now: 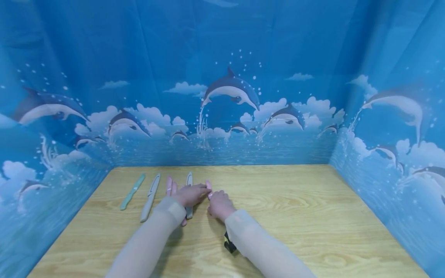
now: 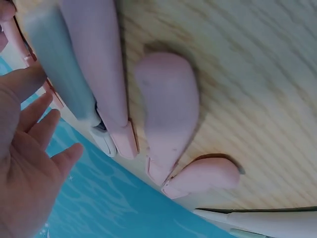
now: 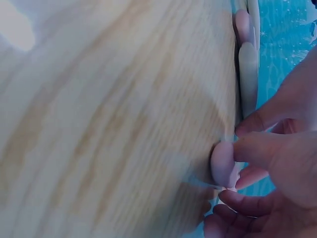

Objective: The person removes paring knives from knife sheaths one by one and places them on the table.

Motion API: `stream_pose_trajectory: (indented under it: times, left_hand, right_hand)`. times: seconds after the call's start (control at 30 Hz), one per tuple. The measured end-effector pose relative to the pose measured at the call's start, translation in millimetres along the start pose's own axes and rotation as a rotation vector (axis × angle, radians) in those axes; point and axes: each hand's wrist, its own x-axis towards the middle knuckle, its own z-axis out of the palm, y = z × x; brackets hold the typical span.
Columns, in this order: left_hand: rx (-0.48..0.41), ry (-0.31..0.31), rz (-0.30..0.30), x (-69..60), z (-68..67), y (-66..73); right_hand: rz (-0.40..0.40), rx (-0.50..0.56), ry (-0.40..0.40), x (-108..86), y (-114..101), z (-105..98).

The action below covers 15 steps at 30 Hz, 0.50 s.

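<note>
Near the middle of the table, my right hand [image 1: 221, 205] pinches the handle of a pink knife [image 3: 223, 163] between thumb and fingers. My left hand [image 1: 192, 195] reaches to that knife's far end, its fingers fairly straight and touching the narrow pink part [image 2: 22, 42] in the left wrist view. Under the left hand and forearm lies a whitish knife [image 1: 189, 212], partly hidden. Beside it are pink-handled pieces: a long pink handle [image 2: 101, 54], a broad pink handle [image 2: 168, 104] and a short pink one [image 2: 203, 176].
Farther left on the wooden table [image 1: 295, 216] lie a light grey knife [image 1: 149, 200] and a green knife [image 1: 133, 192]. Below the right sleeve a small black object [image 1: 228, 245] shows. A blue dolphin-print curtain [image 1: 222, 146] stands behind and at both sides.
</note>
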Motion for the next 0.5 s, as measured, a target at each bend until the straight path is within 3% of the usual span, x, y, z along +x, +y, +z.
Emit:
stream_pose_trajectory:
  times: [0.27, 0.5]
  left_hand:
    - [0.210, 0.058, 0.148, -1.0, -7.3, 2.8]
    - [0.185, 0.097, 0.181, 3.3, -6.1, 3.1]
  right_hand:
    - [-0.003, 0.036, -0.024, 0.8, 2.0, -2.8]
    - [0.014, 0.041, -0.008, -0.4, 2.9, -6.5]
